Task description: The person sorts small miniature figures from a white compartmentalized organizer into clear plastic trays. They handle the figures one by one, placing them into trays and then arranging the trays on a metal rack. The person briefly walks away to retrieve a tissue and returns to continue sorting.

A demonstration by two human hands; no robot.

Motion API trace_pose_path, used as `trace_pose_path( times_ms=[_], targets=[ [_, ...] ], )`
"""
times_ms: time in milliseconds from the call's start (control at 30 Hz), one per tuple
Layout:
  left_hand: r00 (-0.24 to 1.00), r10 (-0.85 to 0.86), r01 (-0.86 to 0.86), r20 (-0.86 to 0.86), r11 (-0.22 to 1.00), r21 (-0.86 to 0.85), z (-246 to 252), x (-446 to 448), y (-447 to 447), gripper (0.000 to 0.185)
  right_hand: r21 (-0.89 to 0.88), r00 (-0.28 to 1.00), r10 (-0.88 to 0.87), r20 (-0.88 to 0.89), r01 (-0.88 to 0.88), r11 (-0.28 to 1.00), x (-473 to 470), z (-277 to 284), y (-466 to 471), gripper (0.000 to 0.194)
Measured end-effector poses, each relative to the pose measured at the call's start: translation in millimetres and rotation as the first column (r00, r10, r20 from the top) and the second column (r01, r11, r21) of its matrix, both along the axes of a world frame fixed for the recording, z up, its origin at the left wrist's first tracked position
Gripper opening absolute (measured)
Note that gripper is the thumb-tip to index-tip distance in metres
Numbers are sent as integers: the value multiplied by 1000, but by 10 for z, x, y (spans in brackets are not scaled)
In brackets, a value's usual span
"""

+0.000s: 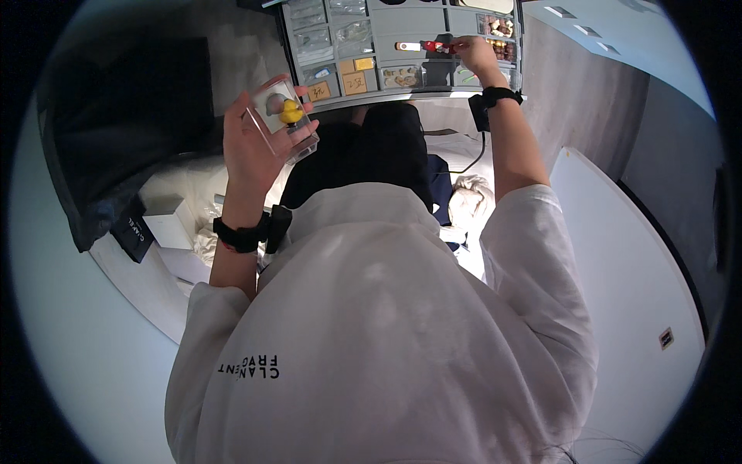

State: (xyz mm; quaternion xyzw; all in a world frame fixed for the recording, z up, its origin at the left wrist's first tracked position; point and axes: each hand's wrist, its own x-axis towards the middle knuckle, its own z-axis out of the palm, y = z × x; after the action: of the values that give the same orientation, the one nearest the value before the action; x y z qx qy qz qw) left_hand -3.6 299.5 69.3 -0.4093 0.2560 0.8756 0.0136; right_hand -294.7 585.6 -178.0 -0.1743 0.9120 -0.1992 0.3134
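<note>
My left hand, palm up, holds a clear plastic box tilted over the near left side of a grey compartment tray. Inside the box is a small yellow duck figure, beside a greyish-pink shape I cannot make out. Over the tray's right half, my right hand pinches the end of a slim red item. Its far end is white and orange, pointing left. The item casts a shadow, with my hand's, on the tray. My right fingertips are partly hidden.
The tray's compartments hold clear plastic bags, brown cards with handwriting, small beige pieces and brown beads. A black bag and a white box are on the left. A cable hangs from my right wrist device.
</note>
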Motion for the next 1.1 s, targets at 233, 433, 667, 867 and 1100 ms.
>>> trace_pose_path(
  times_ms=[233, 433, 667, 867, 1100],
  targets=[
    [998, 37, -35, -57, 999, 37, -36, -96, 106, 64, -248, 997, 77, -33, -83, 965, -101, -73, -530, 18],
    [993, 121, -121, 11, 993, -6, 45, -157, 179, 64, -101, 991, 125, -44, -129, 986, -78, -172, -1095, 20],
    [986, 150, -144, -72, 986, 83, 73, -213, 163, 64, -56, 975, 38, -219, -52, 997, 176, 292, -1229, 23],
    [982, 37, -22, -184, 996, 83, 172, -448, 216, 66, -713, 992, -32, -123, -66, 698, 837, 2119, -1074, 13],
    [931, -109, 111, -348, 994, -14, 392, -632, 350, 52, -386, 862, 244, -445, -430, 816, 1445, 3262, -1126, 29]
  ],
)
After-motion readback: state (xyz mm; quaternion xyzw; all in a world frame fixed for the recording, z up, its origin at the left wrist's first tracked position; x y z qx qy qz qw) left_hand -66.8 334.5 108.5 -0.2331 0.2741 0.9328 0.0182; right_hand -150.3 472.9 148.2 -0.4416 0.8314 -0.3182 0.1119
